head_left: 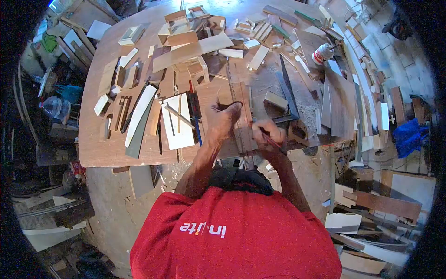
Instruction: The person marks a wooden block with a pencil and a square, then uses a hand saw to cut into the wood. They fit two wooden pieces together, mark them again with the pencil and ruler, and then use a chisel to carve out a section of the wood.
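My left hand (225,116) is curled, with its thumb side pressing on a long clear ruler (233,81) that runs up the table. Under the ruler lies a strip of brown wood (242,132). In my right hand (269,131), closed beside the ruler's right edge, is a thin red pencil (275,143); its tip is hidden. To the right of that hand sit a dark try square (289,95), a small wooden block (276,100) and a brown piece with a round hole (297,132).
The wooden table (104,151) carries many offcuts and small wooden boxes (183,30) at the back. A white board (177,121) with sticks lies left, near red and blue clamp-like tools (194,109). A glue bottle (321,54) stands right. Scrap wood surrounds the table.
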### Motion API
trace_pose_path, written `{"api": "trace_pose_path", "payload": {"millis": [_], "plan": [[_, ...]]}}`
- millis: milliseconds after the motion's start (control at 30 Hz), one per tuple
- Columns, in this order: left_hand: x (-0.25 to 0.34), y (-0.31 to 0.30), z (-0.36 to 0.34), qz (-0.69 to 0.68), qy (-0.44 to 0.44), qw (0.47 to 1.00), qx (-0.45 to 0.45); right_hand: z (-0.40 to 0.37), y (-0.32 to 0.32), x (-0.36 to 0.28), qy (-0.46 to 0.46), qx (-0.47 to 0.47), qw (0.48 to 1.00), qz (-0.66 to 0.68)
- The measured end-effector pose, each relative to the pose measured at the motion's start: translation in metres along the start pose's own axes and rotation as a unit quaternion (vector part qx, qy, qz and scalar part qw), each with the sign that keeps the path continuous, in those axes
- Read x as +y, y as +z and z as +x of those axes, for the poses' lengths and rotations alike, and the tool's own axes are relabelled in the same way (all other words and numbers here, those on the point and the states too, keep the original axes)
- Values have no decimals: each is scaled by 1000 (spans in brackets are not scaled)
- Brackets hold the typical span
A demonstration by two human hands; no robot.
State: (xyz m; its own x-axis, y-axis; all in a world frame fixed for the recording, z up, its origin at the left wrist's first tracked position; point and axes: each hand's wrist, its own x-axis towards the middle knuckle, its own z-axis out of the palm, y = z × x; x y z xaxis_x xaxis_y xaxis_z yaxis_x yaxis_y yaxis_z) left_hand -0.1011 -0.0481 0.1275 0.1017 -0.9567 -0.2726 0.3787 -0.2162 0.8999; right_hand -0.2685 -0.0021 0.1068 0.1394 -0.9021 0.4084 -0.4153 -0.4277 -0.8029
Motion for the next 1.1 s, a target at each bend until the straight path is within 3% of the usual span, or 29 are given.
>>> {"api": "trace_pose_path", "payload": {"millis": [33,67,167,267,500,667,833,1000,1033,1100], "plan": [[4,2,0,5,5,1000,15,-9,-6,8,20,-69,997,22],[2,1,2,6,4,1000,15,-16,-6,7,21,-68,997,22],[-2,1,8,-32,20,999,7,-25,-11,-10,103,26,994,33],[-3,4,7,-6,10,1000,4,-19,-9,-5,38,77,996,-22],[-2,6,2,15,0,1000,9,-17,-6,-12,108,31,994,12],[-9,5,2,-17,13,1000,3,-16,-5,-11,74,25,997,1],[-13,-1,2,35,3,999,-15,-15,-2,-2,67,2,998,-15],[-15,9,-9,32,17,999,-37,16,-3,-8,-3,70,994,-88],[-17,9,-10,37,21,998,-51,24,-7,-7,22,52,998,-39],[-22,10,-12,51,36,996,-62,43,-9,-8,5,73,994,-86]]}}
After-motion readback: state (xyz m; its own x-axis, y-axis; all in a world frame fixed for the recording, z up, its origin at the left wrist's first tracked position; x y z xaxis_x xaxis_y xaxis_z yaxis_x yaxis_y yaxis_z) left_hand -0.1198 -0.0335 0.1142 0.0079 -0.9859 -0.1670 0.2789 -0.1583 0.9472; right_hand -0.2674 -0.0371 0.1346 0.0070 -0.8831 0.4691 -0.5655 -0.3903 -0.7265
